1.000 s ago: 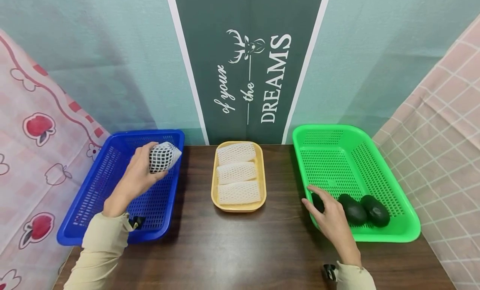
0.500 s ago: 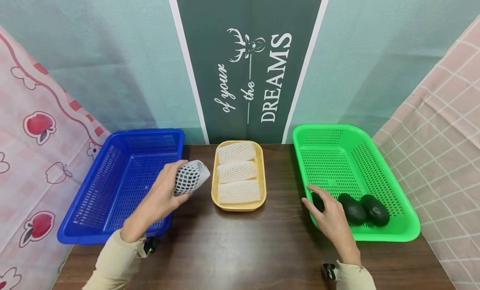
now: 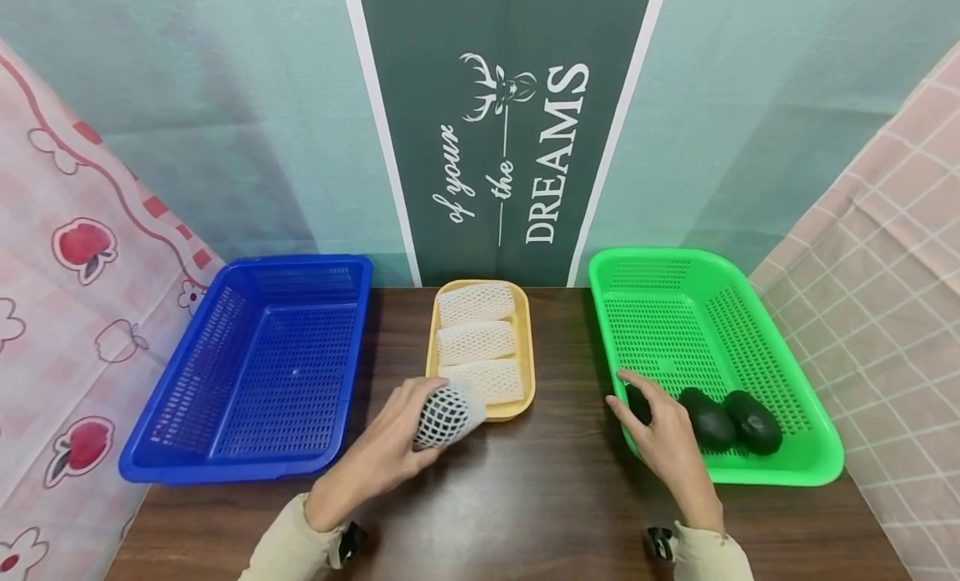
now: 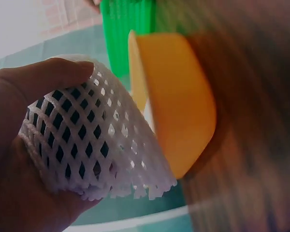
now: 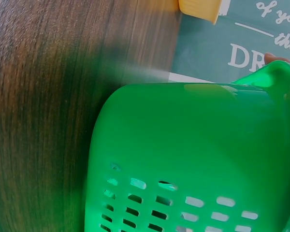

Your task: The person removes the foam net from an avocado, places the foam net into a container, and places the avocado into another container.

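Observation:
My left hand grips a dark avocado in a white foam net sleeve, whose loose end points right. They overlap the near left corner of the yellow tray. In the left wrist view thumb and fingers wrap the net, with dark skin showing through the holes. Over the left rim of the green basket rests my right hand, thumb and index finger spread. Between them shows part of a dark avocado. Two more avocados lie just right of this hand.
Several flat white foam net sleeves lie in the yellow tray. A blue basket stands at the left on the brown wooden table. Cloth hangings close off the back and both sides.
My left hand has carried the netted avocado out from over the blue basket, rightward and nearer, to the yellow tray. The right hand has stayed in place at the green basket.

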The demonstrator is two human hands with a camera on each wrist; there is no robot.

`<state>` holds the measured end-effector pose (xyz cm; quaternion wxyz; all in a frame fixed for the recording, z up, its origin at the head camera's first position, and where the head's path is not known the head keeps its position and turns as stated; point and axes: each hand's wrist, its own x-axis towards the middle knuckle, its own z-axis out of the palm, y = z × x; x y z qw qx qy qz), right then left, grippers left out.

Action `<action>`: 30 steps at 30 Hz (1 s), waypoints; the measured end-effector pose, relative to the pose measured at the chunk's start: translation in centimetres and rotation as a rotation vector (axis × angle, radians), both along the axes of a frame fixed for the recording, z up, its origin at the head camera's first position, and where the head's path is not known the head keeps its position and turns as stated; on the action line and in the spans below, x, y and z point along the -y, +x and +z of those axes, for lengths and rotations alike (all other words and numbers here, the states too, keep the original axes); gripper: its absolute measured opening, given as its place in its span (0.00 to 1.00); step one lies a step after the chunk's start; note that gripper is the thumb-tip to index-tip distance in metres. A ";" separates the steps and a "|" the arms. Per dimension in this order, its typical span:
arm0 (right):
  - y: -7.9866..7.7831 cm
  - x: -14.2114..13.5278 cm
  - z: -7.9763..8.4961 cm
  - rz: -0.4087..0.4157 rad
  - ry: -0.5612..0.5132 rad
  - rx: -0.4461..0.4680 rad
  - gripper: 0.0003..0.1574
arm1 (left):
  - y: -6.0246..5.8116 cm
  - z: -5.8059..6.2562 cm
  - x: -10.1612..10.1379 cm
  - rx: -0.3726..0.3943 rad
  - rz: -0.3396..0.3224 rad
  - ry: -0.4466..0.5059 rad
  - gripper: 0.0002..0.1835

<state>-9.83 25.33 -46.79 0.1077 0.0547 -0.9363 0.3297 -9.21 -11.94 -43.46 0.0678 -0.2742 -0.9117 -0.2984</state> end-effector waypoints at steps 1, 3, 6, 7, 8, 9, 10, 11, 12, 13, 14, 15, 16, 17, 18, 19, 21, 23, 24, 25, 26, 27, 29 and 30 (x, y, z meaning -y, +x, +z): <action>0.0 0.0 0.0 -0.001 0.000 -0.001 0.30 | 0.2 -0.2 -0.3 0.018 -0.016 0.000 0.47; -0.1 -0.1 -0.1 0.003 0.001 -0.003 0.30 | 0.6 -0.7 -0.8 0.055 -0.046 -0.001 0.47; -0.2 -0.2 -0.1 0.004 0.003 -0.001 0.30 | 1.1 -1.4 -1.5 0.091 -0.092 -0.015 0.45; -0.2 -0.2 -0.1 0.003 0.002 -0.001 0.30 | 1.2 -1.7 -1.8 0.102 -0.111 -0.015 0.45; -0.2 -0.2 -0.1 0.002 -0.002 0.001 0.30 | 1.4 -2.0 -2.0 0.107 -0.128 -0.019 0.45; -0.2 -0.2 -0.1 -0.002 0.000 0.001 0.29 | 1.5 -2.4 -2.3 0.112 -0.148 -0.026 0.44; -0.2 -0.1 0.0 -0.003 -0.004 0.002 0.29 | 1.6 -2.9 -2.6 0.116 -0.165 -0.033 0.44; -0.2 -0.1 0.0 -0.003 -0.007 0.004 0.29 | 1.8 -3.4 -2.8 0.119 -0.181 -0.039 0.44; -0.2 0.0 0.1 -0.002 -0.010 0.008 0.29 | 1.9 -3.9 -3.1 0.124 -0.194 -0.043 0.44; -0.1 0.0 0.1 0.000 -0.012 0.011 0.29 | 2.0 -4.5 -3.3 0.132 -0.206 -0.044 0.43; -0.1 0.0 0.1 0.002 -0.011 0.013 0.30 | 2.1 -5.0 -3.5 0.132 -0.211 -0.054 0.43; -0.1 0.1 0.1 0.004 -0.011 0.014 0.30 | 2.2 -5.5 -3.7 0.133 -0.216 -0.059 0.43; 0.0 0.1 0.1 0.006 -0.012 0.016 0.30 | 2.4 -6.0 -3.8 0.133 -0.215 -0.064 0.43; 0.0 0.2 0.1 0.007 -0.011 0.016 0.30 | 2.5 -6.4 -4.0 0.132 -0.212 -0.069 0.43; 0.0 0.2 0.1 0.006 -0.011 0.015 0.30 | 2.6 -6.7 -4.1 0.133 -0.208 -0.073 0.43; 0.0 0.2 0.0 0.005 -0.012 0.013 0.30 | 2.7 -7.0 -4.2 0.132 -0.203 -0.081 0.43; 0.0 0.1 0.0 0.003 -0.011 0.011 0.30 | 2.9 -7.5 -4.4 0.133 -0.188 -0.092 0.44; -0.1 0.1 0.0 0.001 -0.009 0.010 0.30 | 3.0 -7.7 -4.5 0.143 -0.172 -0.099 0.45; -0.1 0.0 0.0 -0.001 -0.006 0.011 0.30 | 3.1 -7.7 -4.5 0.153 -0.165 -0.103 0.45; -0.1 0.0 0.0 -0.002 -0.007 0.012 0.30 | 3.1 -7.7 -4.5 0.160 -0.160 -0.108 0.45; -0.1 0.0 0.0 -0.004 -0.004 0.014 0.30 | 3.1 -7.6 -4.5 0.175 -0.154 -0.111 0.46; -0.1 0.0 0.0 -0.005 -0.001 0.015 0.30 | 3.1 -7.6 -4.5 0.192 -0.150 -0.112 0.46; -0.1 -0.1 0.0 -0.008 0.000 0.020 0.30 | 3.0 -7.4 -4.3 0.227 -0.145 -0.114 0.48; -0.1 -0.1 0.0 -0.008 -0.001 0.022 0.30 | 3.0 -7.3 -4.2 0.246 -0.145 -0.112 0.48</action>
